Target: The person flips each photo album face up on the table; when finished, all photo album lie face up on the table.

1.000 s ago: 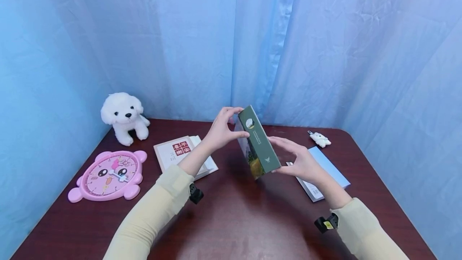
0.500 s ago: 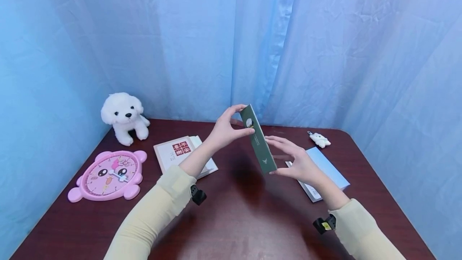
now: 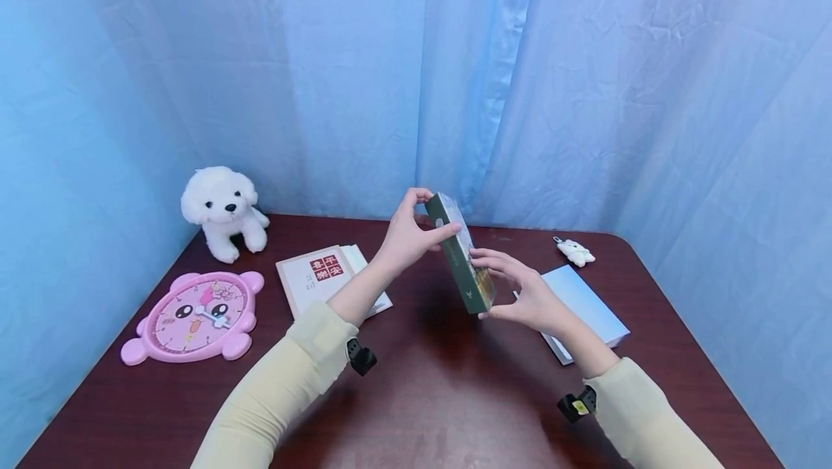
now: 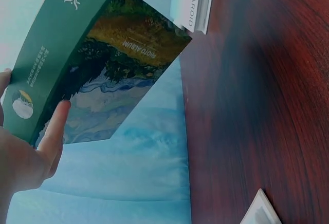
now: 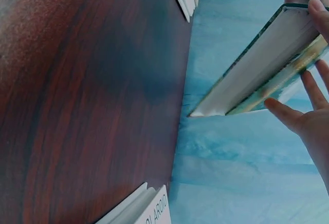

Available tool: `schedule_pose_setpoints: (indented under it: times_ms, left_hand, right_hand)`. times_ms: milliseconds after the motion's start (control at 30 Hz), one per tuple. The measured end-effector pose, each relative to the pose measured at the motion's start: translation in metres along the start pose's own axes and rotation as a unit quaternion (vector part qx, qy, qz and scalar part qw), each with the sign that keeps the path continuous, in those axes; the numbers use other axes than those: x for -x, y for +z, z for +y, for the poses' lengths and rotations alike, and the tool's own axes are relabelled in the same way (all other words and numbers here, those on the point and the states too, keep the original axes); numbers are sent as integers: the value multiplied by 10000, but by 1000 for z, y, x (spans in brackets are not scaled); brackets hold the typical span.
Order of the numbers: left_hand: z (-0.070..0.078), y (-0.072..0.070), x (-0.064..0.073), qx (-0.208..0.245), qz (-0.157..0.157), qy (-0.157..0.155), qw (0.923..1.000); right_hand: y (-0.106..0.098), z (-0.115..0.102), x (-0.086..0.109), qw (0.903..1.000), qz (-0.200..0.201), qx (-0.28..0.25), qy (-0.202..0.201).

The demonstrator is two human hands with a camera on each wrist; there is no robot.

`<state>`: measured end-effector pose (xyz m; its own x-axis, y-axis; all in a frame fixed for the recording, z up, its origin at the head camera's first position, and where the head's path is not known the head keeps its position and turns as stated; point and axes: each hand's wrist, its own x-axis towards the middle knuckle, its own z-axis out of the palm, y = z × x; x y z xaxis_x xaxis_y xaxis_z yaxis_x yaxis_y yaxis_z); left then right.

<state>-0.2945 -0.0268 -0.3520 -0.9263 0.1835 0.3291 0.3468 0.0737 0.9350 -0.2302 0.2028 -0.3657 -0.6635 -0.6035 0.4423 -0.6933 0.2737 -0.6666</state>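
Observation:
A photo album (image 3: 458, 267) with a green spine and a painted landscape cover is held tilted above the table between both hands. In the left wrist view, the words PHOTO ALBUM show on the cover (image 4: 126, 54). My left hand (image 3: 408, 236) grips the upper end, its thumb across the spine and its fingers behind. Lower down, my right hand (image 3: 523, 294) holds the near right corner, with fingers on the cover and thumb below. From the right wrist view, the white page block (image 5: 262, 59) shows between the covers, with the right-hand fingers (image 5: 288, 115) against one of them.
On the left lie a white book (image 3: 308, 277) with red characters and a pink animal-shaped clock (image 3: 198, 317). Behind them sits a white plush dog (image 3: 224, 212). A pale blue book (image 3: 588, 306) and a small plush keychain (image 3: 575, 252) lie right. Blue curtains (image 3: 357, 79) surround the table.
The album has turned about its spine: the face on its left has swung out of sight and the painted cover on its right now shows. Both hands keep hold, the right shifting slightly left.

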Motion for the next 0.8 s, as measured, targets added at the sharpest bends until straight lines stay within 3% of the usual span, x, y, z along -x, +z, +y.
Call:
schedule_pose_setpoints:
  times_ms: [167,333,500,600,800]
  left_hand:
    - [1,-1,1,149,60,-73,9998]
    - [4,-2,1,491,-14,-76,9988]
    - [20,-4,10,661,-240,58,9975]
    - [27,-5,16,639,-270,120,9975]
    - [25,-6,19,553,-315,344,9974]
  right_hand:
    - [2,3,0,9999,77,126,44]
    - [1,4,1,9981,210,468,334]
    - [1,8,1,9978,99,357,547]
    - [4,20,4,9968,46,323,733]
    - [9,48,10,9907,-87,405,1294]
